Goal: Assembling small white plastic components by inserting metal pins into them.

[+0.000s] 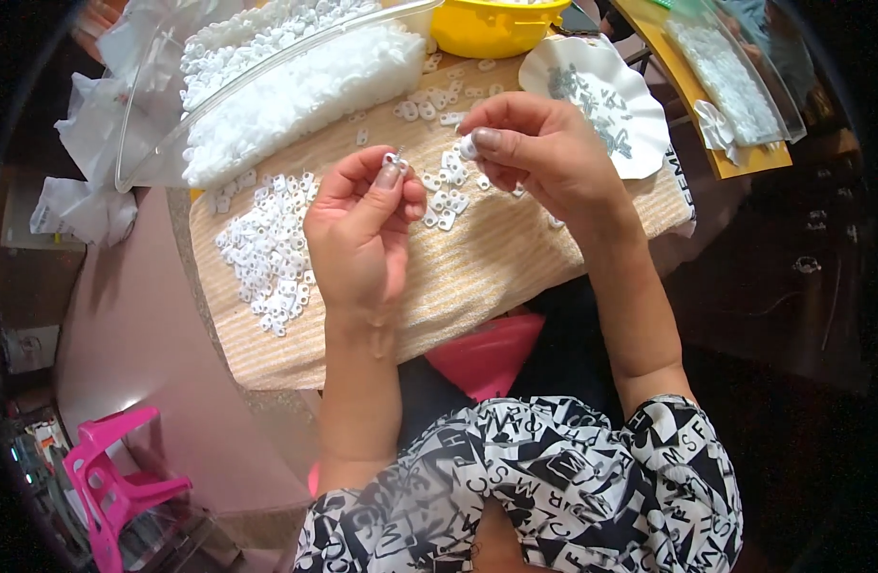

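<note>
My left hand (358,224) pinches a small white plastic piece (391,159) between thumb and forefinger; a thin metal screw (400,151) sticks up from it. To the right, my right hand (554,153) is closed on another small white plastic piece (469,148), partly covered by the thumb. The two hands are apart above the striped cloth (496,267). Left of my left hand lies a loose pile of white pieces with holes (267,248). A smaller group of white pieces (447,201) lies between the hands. Beyond my right hand, a white fluted plate (647,105) holds small grey screws (592,107).
A large clear bin (124,158) full of white pieces stands at the far left, beside crumpled plastic bags (85,196). At the back is a yellow bowl (496,31). Another clear bin (788,105) rests on a side table. A pink stool (124,487) stands lower left.
</note>
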Motion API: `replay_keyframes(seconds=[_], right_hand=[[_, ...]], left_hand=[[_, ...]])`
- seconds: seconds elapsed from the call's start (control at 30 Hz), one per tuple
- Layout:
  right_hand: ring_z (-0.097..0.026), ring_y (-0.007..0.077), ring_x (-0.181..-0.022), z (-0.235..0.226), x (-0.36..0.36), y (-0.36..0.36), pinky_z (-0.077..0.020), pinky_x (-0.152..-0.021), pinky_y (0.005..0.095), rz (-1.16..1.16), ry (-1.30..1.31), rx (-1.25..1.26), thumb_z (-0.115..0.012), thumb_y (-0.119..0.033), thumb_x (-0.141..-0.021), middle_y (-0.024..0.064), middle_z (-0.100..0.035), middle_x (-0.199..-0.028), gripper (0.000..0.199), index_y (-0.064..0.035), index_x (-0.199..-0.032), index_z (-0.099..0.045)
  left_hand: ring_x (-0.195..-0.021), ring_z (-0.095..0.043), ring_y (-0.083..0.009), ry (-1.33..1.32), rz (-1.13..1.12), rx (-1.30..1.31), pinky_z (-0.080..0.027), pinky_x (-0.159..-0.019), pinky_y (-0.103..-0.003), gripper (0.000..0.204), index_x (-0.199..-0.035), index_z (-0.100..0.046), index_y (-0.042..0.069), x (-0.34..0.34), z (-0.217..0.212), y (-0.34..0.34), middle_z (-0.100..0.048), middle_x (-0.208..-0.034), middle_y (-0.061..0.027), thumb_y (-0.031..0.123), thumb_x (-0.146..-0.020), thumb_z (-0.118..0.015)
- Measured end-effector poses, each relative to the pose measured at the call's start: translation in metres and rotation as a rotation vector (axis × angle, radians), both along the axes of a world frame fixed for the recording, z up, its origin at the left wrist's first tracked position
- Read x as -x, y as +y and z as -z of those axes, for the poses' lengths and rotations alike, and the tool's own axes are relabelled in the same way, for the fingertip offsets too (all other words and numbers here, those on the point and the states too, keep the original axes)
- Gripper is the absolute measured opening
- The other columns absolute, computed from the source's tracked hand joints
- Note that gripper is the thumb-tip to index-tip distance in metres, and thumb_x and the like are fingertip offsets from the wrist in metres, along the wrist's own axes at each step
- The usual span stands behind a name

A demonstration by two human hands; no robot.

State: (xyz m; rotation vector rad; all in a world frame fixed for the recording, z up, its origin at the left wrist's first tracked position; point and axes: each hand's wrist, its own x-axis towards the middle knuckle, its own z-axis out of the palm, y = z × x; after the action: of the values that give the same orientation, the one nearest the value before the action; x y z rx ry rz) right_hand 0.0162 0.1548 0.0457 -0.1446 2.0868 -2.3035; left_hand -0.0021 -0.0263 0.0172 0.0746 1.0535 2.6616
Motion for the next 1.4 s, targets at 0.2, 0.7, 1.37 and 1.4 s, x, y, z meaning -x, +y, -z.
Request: replay_keyframes(seconds=[0.2, 0.7, 1.37, 1.4], right_hand=[[-0.054, 0.0086, -0.058, 0.005, 0.001, -0.013, -0.0428, -0.05, 0.0188, 0.014, -0.145, 0.328, -0.062, -0.011, -0.079, 0.0061, -0.059, -0.071, 0.016, 0.0003, -0.089, -0.055], [-0.052, 0.0061, -0.061, -0.001, 0.0, -0.006, -0.0412, -0.053, 0.0174, -0.09, 0.003, -0.063, -0.062, -0.005, -0.077, 0.002, -0.058, -0.072, 0.016, 0.0027, -0.091, -0.059], [-0.056, 0.0091, -0.068, 0.005, 0.0, -0.021, -0.0463, -0.062, 0.0212, 0.063, 0.107, -0.194, -0.06, -0.001, -0.077, 0.0057, -0.061, -0.074, 0.014, 0.0036, -0.09, -0.06], [-0.057, 0.0092, -0.069, 0.006, 0.0, -0.024, -0.0465, -0.062, 0.0214, 0.083, 0.081, -0.152, -0.06, -0.001, -0.077, 0.006, -0.061, -0.074, 0.017, 0.0039, -0.092, -0.06]], left_hand=[[-0.067, -0.056, -0.0173, -0.01, 0.127, -0.088, -0.044, -0.057, -0.025, 0.015, -0.096, -0.055, -0.003, -0.006, -0.003, 0.009, -0.058, -0.079, -0.0114, -0.002, -0.081, -0.054], [-0.066, -0.057, -0.0162, 0.028, 0.149, -0.071, -0.044, -0.057, -0.025, 0.015, -0.096, -0.056, -0.003, -0.006, 0.002, 0.011, -0.059, -0.081, -0.0109, 0.0, -0.081, -0.055], [-0.066, -0.057, -0.0157, 0.066, 0.071, -0.017, -0.045, -0.058, -0.024, 0.015, -0.095, -0.056, -0.003, -0.002, 0.004, 0.008, -0.06, -0.079, -0.0107, -0.001, -0.081, -0.055], [-0.066, -0.057, -0.0156, 0.05, 0.088, -0.02, -0.045, -0.058, -0.024, 0.015, -0.096, -0.056, -0.003, -0.003, 0.004, 0.01, -0.06, -0.08, -0.0107, 0.0, -0.081, -0.055]])
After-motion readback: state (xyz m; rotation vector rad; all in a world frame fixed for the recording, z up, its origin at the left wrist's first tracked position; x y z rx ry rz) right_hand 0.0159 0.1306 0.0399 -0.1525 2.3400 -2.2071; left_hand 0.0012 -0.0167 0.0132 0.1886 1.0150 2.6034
